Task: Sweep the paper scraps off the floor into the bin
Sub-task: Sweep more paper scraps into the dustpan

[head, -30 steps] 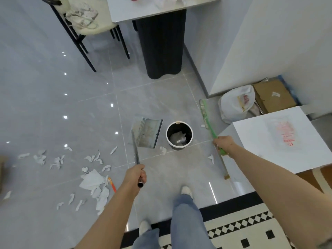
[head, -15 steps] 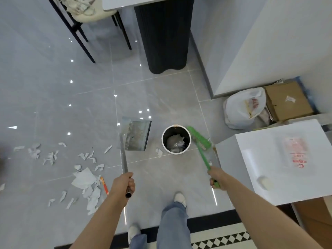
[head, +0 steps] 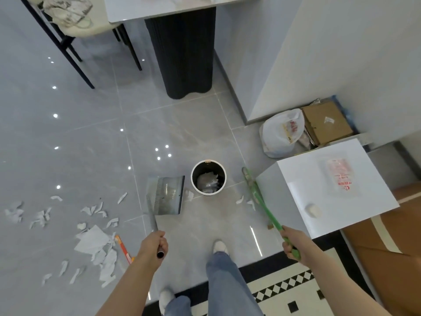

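**Working the last scraps beside the bin into the pan**

The grey tiled floor (head: 79,137) is filling most of the frame, and the largest spread of paper scraps (head: 95,245) is lying at lower left, well apart from the bin. The bin (head: 208,177) is standing just below centre, open-topped, with crumpled paper already showing inside. Just to its left the dustpan (head: 167,195) is resting on the floor, its mouth facing the bin, with one scrap lying between pan and bin. At centre right the green broom (head: 255,192) is slanting down to the floor close against the white cabinet (head: 341,195), with two small scraps (head: 245,200) lying by its head.

The left hand (head: 153,244) is clenching the top of the dustpan's long handle; the right hand (head: 290,241) is wrapping round the broom's green handle.

The step in hand is probably gathering the strays near the bin. To do it well, the broom head should be drawing those scraps leftward in short, low strokes past the bin, while the pan's lip is kept pressed flat against the tile so that nothing slips beneath. The big pile at lower left is waiting for later passes.
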### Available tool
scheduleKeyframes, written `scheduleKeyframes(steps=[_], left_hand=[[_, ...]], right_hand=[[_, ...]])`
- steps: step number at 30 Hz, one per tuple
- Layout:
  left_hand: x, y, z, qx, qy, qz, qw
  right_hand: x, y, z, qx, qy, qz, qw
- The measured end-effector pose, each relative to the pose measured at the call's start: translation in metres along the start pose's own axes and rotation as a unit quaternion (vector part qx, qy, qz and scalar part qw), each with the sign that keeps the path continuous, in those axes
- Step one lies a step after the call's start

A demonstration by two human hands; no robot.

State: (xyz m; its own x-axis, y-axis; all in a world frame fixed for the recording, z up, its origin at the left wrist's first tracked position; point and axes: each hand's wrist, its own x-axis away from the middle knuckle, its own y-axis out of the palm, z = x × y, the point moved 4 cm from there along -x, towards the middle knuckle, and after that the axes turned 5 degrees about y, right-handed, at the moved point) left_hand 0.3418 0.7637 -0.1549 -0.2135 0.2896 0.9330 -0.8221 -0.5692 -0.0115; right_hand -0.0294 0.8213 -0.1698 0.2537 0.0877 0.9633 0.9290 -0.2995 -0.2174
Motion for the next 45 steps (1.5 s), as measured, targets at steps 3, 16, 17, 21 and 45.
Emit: scheduleKeyframes(steps=[3, 16, 17, 21, 45], left_hand=[[0.0, -0.01, -0.005, -0.004, -0.012, -0.006, 1.0], [0.01, -0.087, -0.012, 0.043, -0.046, -0.003, 0.998], [0.011, -0.095, -0.012, 0.051, -0.044, -0.003, 0.998], [0.008, -0.123, -0.018, 0.084, -0.046, -0.003, 0.995], [-0.009, -0.232, -0.058, 0.382, -0.193, -0.007, 0.904]], right_hand=[[-0.007, 0.0, 0.005, 0.008, 0.013, 0.016, 1.0], [-0.017, 0.148, 0.08, 0.161, 0.041, -0.029, 0.986], [-0.01, 0.156, 0.084, 0.19, 0.035, -0.042, 0.98], [0.015, 0.171, 0.082, 0.229, 0.007, -0.064, 0.971], [0.031, 0.284, 0.031, 0.557, -0.097, -0.048, 0.823]])
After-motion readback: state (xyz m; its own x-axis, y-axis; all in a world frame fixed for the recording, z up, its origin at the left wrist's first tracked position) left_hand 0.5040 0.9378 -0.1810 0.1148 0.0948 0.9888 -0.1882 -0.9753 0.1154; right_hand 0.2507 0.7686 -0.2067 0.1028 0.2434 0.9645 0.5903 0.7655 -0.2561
